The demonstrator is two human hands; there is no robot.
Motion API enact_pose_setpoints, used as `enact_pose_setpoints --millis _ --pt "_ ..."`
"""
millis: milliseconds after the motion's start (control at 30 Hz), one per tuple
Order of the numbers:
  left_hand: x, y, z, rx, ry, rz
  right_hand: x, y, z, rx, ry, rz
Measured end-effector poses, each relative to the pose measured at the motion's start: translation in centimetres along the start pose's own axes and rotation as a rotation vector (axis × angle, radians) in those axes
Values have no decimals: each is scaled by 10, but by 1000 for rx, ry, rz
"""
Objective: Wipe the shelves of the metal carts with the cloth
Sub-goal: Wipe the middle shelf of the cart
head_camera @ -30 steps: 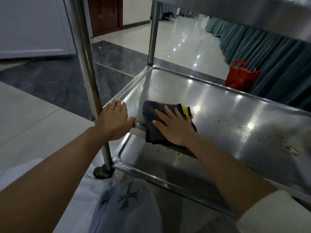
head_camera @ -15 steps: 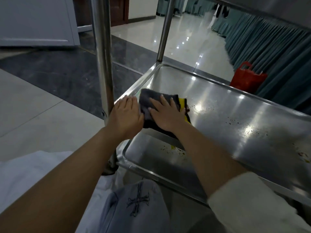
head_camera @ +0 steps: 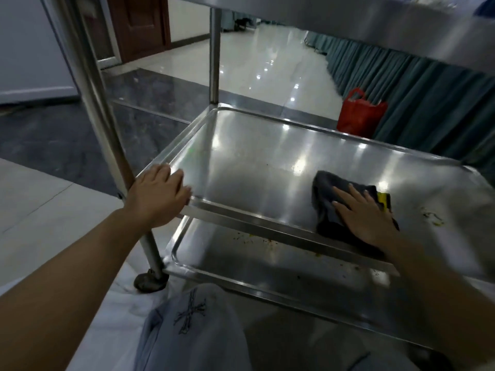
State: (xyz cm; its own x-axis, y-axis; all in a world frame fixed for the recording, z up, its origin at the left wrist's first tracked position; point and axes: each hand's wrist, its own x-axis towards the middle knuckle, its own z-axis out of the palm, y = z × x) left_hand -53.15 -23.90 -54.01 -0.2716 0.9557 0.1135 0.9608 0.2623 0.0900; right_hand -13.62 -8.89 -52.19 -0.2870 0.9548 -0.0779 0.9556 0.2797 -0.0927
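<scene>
A steel cart fills the view, its middle shelf point(head_camera: 254, 167) shiny and marked with dark specks. A dark grey cloth point(head_camera: 325, 199) with a yellow patch lies on that shelf near the front rim, right of centre. My right hand point(head_camera: 364, 218) presses flat on the cloth with straight fingers. My left hand point(head_camera: 158, 194) rests on the shelf's near left corner, fingers laid over the rim beside the cart's upright post point(head_camera: 99, 108). The lower shelf point(head_camera: 281, 269) shows crumbs and yellowish bits.
Yellow-green residue point(head_camera: 434, 219) sits on the middle shelf right of the cloth. A red bag point(head_camera: 359, 113) stands on the floor beyond the cart, against teal curtains point(head_camera: 428, 97). The top shelf point(head_camera: 375, 20) overhangs. A caster wheel point(head_camera: 150, 282) is at the post's foot.
My right hand has slid the cloth from the shelf's near left corner to the right along the front rim. My left hand stays on the corner.
</scene>
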Motion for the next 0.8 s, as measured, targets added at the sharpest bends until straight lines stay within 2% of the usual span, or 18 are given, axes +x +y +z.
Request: enact_pose_setpoints --millis 67,167,300,400,533,633,767,800 --pt "3 4 -3 21 -70 -35 -7 15 -2 -18 6 65" --pt "10 31 -12 -2 -86 -111 -5 -5 -2 1 -8 79" --pt "19 100 -11 -17 -136 -83 3 -46 8 37 -9 -116" --pt "29 165 -5 -36 -165 45 9 -40 7 36 -48 -204" --pt "29 225 5 23 -127 129 0 33 6 56 17 -170" --pt "32 226 15 115 -167 165 -12 117 0 7 59 -30" --pt "35 225 15 121 -152 195 -27 221 -10 -130 -23 125" --pt "34 226 14 132 -151 204 -28 234 -11 -99 -10 194"
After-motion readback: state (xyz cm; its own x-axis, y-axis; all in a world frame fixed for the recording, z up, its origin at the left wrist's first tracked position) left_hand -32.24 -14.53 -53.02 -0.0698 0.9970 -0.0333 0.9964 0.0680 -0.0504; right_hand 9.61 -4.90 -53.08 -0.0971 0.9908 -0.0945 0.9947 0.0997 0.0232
